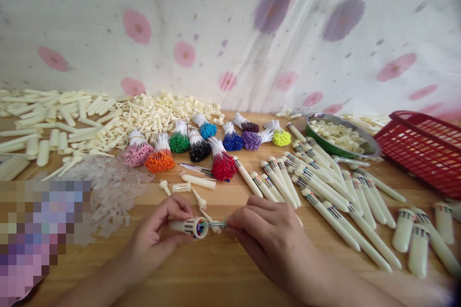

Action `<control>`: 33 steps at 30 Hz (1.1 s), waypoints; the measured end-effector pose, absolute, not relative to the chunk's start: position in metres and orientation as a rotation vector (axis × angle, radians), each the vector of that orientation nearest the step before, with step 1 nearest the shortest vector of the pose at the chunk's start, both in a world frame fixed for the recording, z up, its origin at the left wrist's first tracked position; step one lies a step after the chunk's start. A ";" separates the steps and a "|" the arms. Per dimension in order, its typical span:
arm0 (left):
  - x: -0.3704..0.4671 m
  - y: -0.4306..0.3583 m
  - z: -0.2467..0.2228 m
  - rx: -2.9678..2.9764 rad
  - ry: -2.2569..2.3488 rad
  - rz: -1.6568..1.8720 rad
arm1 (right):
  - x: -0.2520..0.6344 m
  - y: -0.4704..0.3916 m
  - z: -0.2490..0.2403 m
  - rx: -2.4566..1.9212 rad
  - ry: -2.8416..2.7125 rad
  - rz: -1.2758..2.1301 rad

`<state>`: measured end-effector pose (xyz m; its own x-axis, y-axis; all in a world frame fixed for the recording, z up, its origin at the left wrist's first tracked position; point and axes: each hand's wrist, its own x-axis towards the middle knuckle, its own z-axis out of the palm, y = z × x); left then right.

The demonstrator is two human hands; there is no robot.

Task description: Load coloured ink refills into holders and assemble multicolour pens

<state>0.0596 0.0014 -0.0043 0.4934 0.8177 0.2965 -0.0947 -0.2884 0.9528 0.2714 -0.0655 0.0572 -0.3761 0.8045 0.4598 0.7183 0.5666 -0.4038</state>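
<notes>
While the left hand (153, 230) pinches a cream, slotted pen barrel (185, 226) between thumb and fingers, the right hand (266, 230) grips a slim teal rod (216, 225) at the barrel's open mouth. The barrel lies almost level, mouth facing the right hand, with coloured parts showing inside; how they sit is too small to tell. Good handling probably means a steady but light left grip, the rod in line with the opening, and gentle pressure so that nothing inside bends or slips out.

Just beyond the fingers, small cream fittings (200, 200) lie on a wood-grain tabletop (201, 273). Farther back stand bundles of pen refills (223, 165), white-stemmed, with tips in red, orange, pink, green, black, blues, purples and yellow. To the left are clear plastic pieces (108, 196) and a wide heap of cream pen parts (154, 115). To the right lie multicolour pens (333, 220), a green, metal-rimmed bowl (374, 152) of small parts and a red plastic basket (428, 153). Behind everything hangs a pale floral sheet (216, 0).
</notes>
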 end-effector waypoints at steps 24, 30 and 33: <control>0.055 0.000 -0.004 1.624 0.511 0.857 | 0.290 -0.064 0.069 -1.053 -2.438 -0.126; 0.056 0.001 -0.004 1.633 0.524 0.854 | 0.290 -0.063 0.070 -1.035 -2.438 -0.069; 0.056 0.001 -0.005 1.636 0.542 0.862 | 0.289 -0.064 0.070 -1.050 -2.434 -0.027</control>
<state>0.0561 0.0008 -0.0045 0.6233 0.7413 0.2489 -0.0976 -0.2421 0.9653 0.2890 -0.0635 0.0700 -0.5871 0.6794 0.4401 0.6890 0.7048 -0.1689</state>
